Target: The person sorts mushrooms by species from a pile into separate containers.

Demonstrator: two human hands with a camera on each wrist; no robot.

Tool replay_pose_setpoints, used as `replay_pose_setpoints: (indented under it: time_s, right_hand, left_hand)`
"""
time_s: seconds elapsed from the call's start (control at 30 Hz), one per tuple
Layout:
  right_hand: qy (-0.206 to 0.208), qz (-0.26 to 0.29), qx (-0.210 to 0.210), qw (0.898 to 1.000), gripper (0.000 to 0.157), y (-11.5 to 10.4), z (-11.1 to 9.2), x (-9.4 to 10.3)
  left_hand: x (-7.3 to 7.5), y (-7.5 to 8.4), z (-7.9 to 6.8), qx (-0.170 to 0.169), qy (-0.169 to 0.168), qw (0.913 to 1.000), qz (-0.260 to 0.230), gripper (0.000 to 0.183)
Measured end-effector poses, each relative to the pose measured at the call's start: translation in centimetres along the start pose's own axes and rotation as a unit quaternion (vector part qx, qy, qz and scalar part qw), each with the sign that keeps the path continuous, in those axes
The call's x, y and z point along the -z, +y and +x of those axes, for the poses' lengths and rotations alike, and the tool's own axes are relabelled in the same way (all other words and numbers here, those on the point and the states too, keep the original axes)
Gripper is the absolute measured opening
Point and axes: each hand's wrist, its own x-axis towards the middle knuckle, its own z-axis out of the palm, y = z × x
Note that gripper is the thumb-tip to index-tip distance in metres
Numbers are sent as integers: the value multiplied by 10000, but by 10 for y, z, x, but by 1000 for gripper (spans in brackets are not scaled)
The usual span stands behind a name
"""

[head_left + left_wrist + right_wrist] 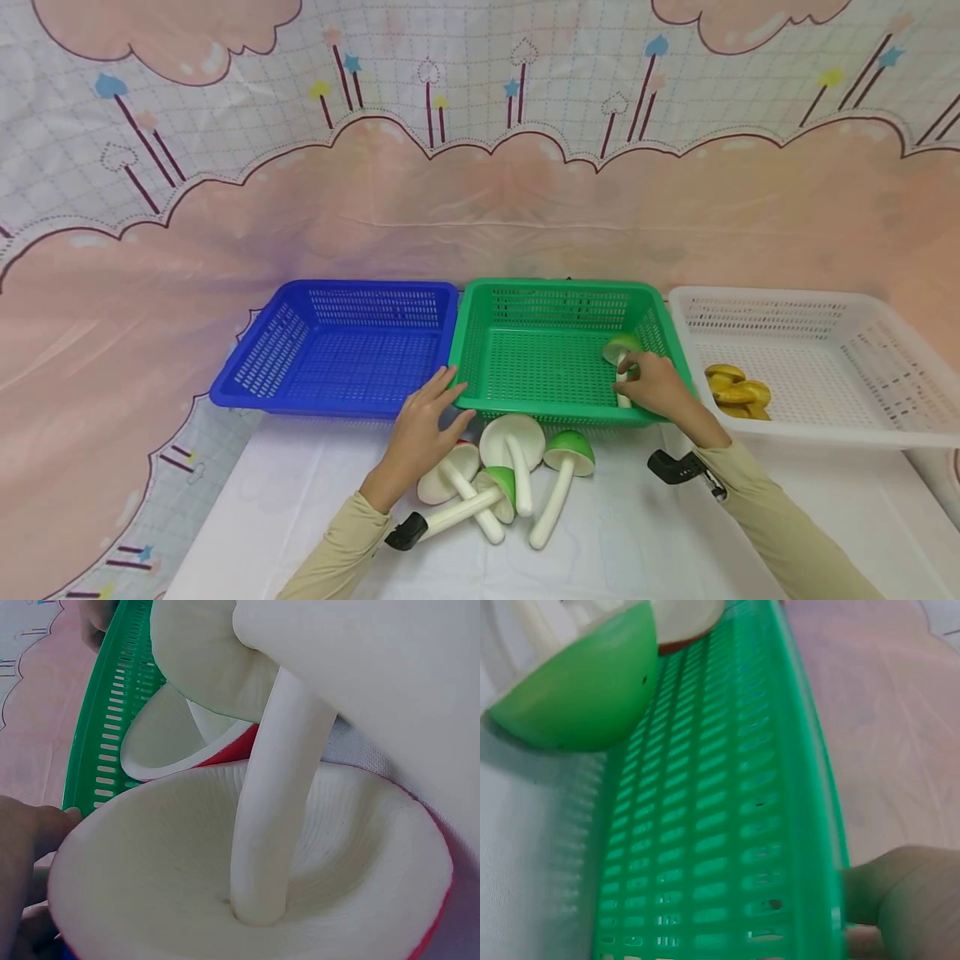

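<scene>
A white table [615,533] carries three baskets in a row: a white basket [862,439] on the right, a green basket [558,410] in the middle and a blue basket [322,408] on the left. The left hand [420,429], its fingers spread wide, is by the green basket's near left corner. The right hand [652,383] reaches over its near right corner. Four mushrooms [517,450] lie on the table by the green basket's front edge. Inside, near the right edge, is a small green mushroom [621,344]. The right fingers bend over its stem, below the cap; I cannot tell if they pinch it. Yellow things [738,392] sit in the white basket's near left corner.
</scene>
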Motion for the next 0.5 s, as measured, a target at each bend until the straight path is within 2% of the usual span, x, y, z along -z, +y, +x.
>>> replay_pose_setpoints:
  time_s: [0.33,0.5]
  right_hand:
    - [307,409,522,9973,21,-6,-16,7]
    - [435,510,530,9963,19,-12,-25,12]
  left_hand:
    - [1,0,0,-5,-10,10000,36,46]
    - [1,0,0,-14,-2,10000,47,46]
